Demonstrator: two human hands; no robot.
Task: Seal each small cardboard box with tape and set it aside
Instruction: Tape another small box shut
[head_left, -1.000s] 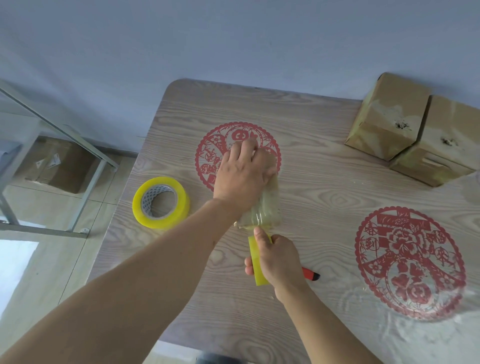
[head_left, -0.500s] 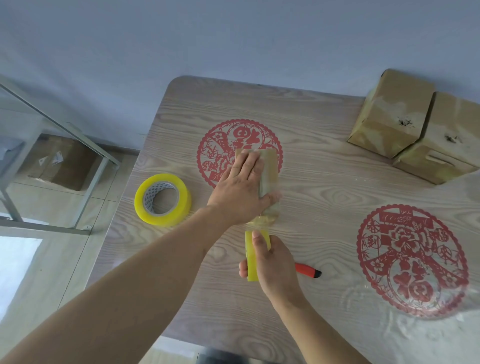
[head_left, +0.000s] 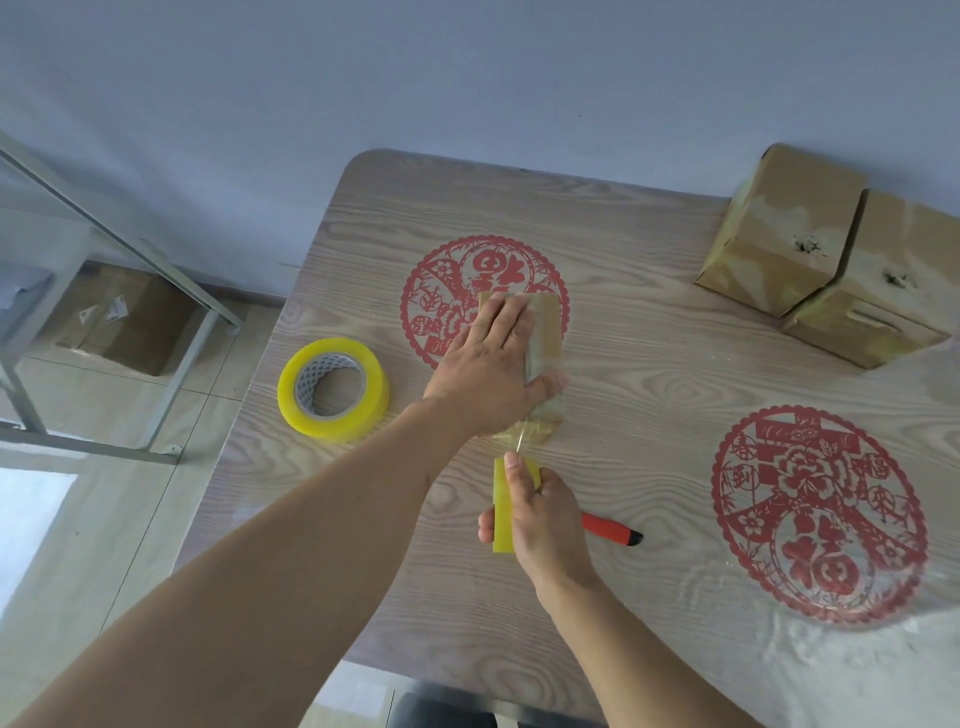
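A small flat cardboard box (head_left: 545, 332) lies on the wooden table (head_left: 649, 374), over a red paper-cut decoration. My left hand (head_left: 493, 374) lies flat on top of the box with fingers straight and the thumb against its near right edge. My right hand (head_left: 540, 514) grips a yellow tape roll (head_left: 503, 512) held on edge just in front of the box. A clear strip of tape (head_left: 519, 434) runs from the roll up to the box's near end. A second yellow tape roll (head_left: 332, 387) lies flat to the left.
An orange utility knife (head_left: 613, 530) lies just right of my right hand. Two taped cardboard boxes (head_left: 779, 228) (head_left: 904, 270) stand at the back right by the wall. A second red paper-cut (head_left: 815, 512) decorates the table's right side. A metal frame (head_left: 156, 291) and a carton stand on the floor at left.
My left hand has slid along the box top and flattened out on it; the box now lies flat. My right hand with the roll has barely moved.
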